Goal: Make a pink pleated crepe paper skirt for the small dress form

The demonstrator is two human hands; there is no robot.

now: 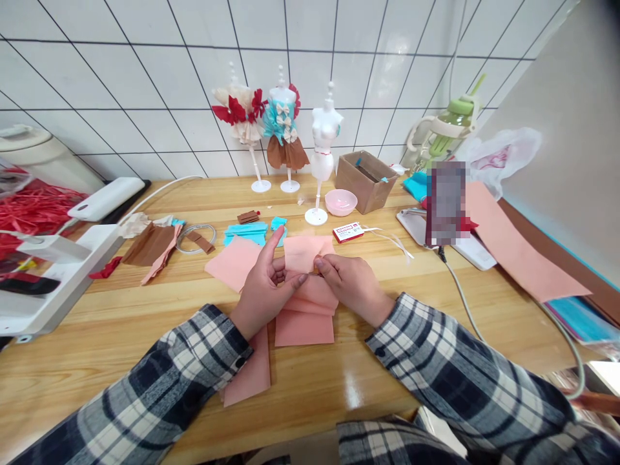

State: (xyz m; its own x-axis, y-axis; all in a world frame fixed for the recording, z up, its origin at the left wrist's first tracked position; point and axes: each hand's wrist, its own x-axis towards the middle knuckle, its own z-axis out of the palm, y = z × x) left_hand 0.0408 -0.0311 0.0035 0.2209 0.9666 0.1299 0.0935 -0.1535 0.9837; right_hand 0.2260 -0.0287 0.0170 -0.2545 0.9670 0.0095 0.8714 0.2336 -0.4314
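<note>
Between my two hands is a piece of pink crepe paper (pixel 305 326), folded across its middle, with a lighter flap standing up at the back. My left hand (pixel 261 287) grips its left side, thumb pressed on the fold and index finger pointing up. My right hand (pixel 352 283) pinches the right side of the fold with its fingers closed. A thin dark line shows at the fold between my thumbs; I cannot make out what it is. More pink paper sheets (pixel 235 263) lie beside and under my left arm.
Behind stand a bare white mini mannequin (pixel 323 135) and two dressed ones (pixel 282 129), a pink bowl (pixel 340 203) and a cardboard box (pixel 367 182). A phone on a stand (pixel 445 203) is at right, near a cable. At left are paper scraps (pixel 152 245) and a power strip (pixel 72 278).
</note>
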